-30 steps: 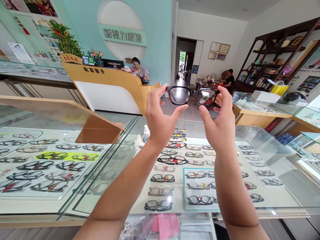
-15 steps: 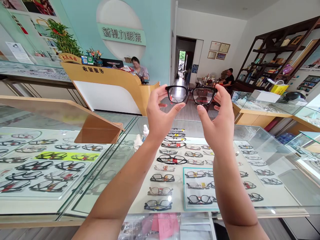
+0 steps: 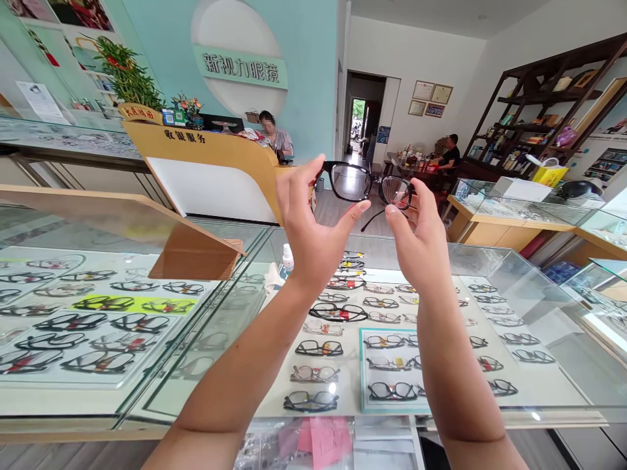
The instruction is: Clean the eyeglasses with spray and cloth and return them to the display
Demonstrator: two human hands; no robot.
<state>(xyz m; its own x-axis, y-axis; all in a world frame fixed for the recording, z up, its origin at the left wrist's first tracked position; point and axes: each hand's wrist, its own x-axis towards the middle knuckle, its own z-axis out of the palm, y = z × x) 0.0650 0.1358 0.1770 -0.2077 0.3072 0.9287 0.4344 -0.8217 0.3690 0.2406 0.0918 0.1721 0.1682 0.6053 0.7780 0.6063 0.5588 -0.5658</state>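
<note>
Black-framed glasses point(image 3: 351, 182) are held up above the glass display counter, turned at an angle, with one temple arm pointing down below the lenses. My left hand point(image 3: 313, 219) grips the frame's left end, its thumb below the left lens. At the other end, my right hand point(image 3: 420, 232) has its fingers and thumb on the rim of the right lens. Under my hands, rows of glasses point(image 3: 338, 312) lie inside the display case point(image 3: 343, 359).
A slanted wooden-edged panel point(image 3: 193, 251) stands on the left counter. Behind are a yellow cashier desk point(image 3: 255, 153) with a seated person point(image 3: 277, 138), and another person point(image 3: 449, 155) at a table. A spray bottle point(image 3: 287, 258) stands beyond the case.
The glasses have turned: the right lens now looks narrower and a temple arm shows below. My right hand has shifted slightly left and down; my left hand has moved slightly left.
</note>
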